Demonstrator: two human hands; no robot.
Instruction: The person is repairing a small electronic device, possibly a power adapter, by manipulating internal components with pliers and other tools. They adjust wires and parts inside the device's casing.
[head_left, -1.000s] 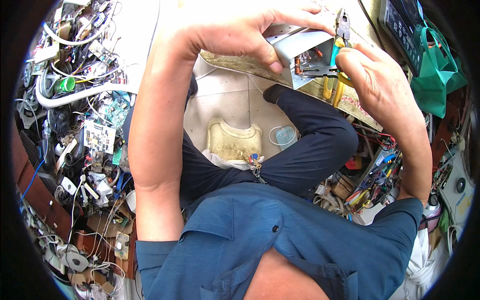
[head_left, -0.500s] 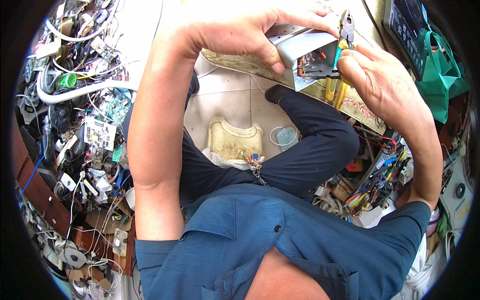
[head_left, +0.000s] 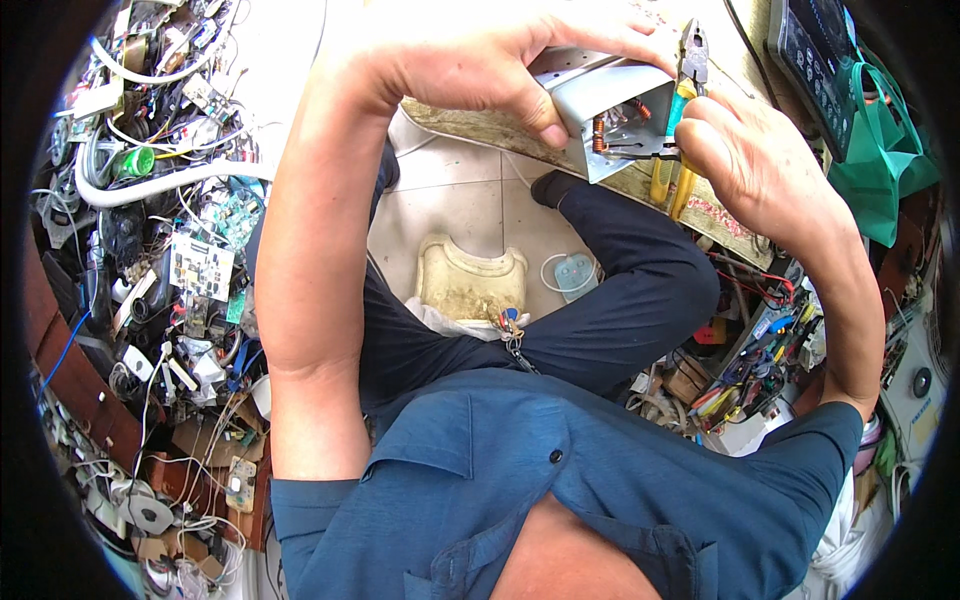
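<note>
Grey metal housing [head_left: 586, 100] sits at one o'clock, the left hand [head_left: 480, 72] clasping it; the right hand [head_left: 745, 155] grips a dark slim-tipped tool [head_left: 640, 154], tips inside. Pliers [head_left: 693, 58] crowd close beside, partly covered by that hand. Green bag [head_left: 880, 195] at two o'clock, circuit boards [head_left: 202, 267] at nine.

The housing [head_left: 577, 106] is formed of smooth, matt metal, its coils [head_left: 599, 136] wound in glossy copper-like wire. The combination pliers [head_left: 694, 52] are headed in dull metal. Rough wood is seen along the bench edge [head_left: 480, 126]; the shirt [head_left: 620, 430] is made of matt cloth.
</note>
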